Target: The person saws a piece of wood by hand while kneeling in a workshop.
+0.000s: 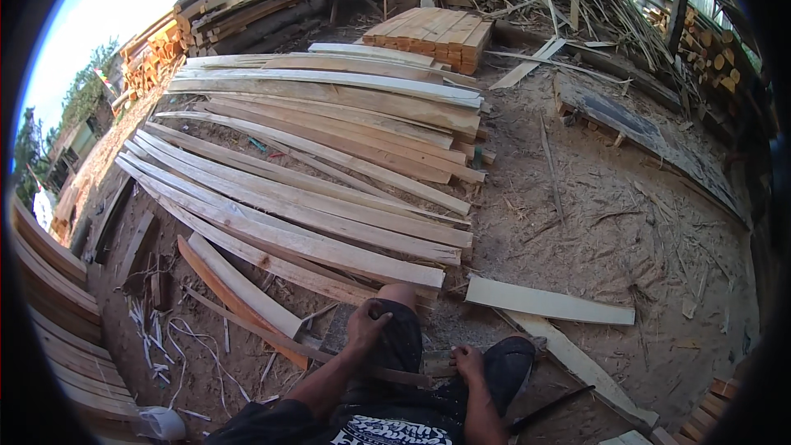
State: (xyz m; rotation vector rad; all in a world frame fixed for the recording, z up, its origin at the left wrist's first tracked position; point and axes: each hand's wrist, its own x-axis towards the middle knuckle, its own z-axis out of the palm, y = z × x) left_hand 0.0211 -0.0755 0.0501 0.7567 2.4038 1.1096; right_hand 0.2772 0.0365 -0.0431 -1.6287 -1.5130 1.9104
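Left hand (368, 327) is curling by the left knee (399, 295), fingers bunched; can't tell if it's pinching anything. Right hand (468, 361) is curling beside the right knee (509, 356), grip unclear too. A long thin brown strip (400, 377) is lying just on the body side of both hands. Guessing they're mid-handling; next move's probably calling for a steady hold. Farther out, long boards (395, 270) are lying in rows.

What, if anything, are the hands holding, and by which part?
Cannot be told: the left hand is curled by one knee, the right hand by the other; neither grip clearly shows an object.
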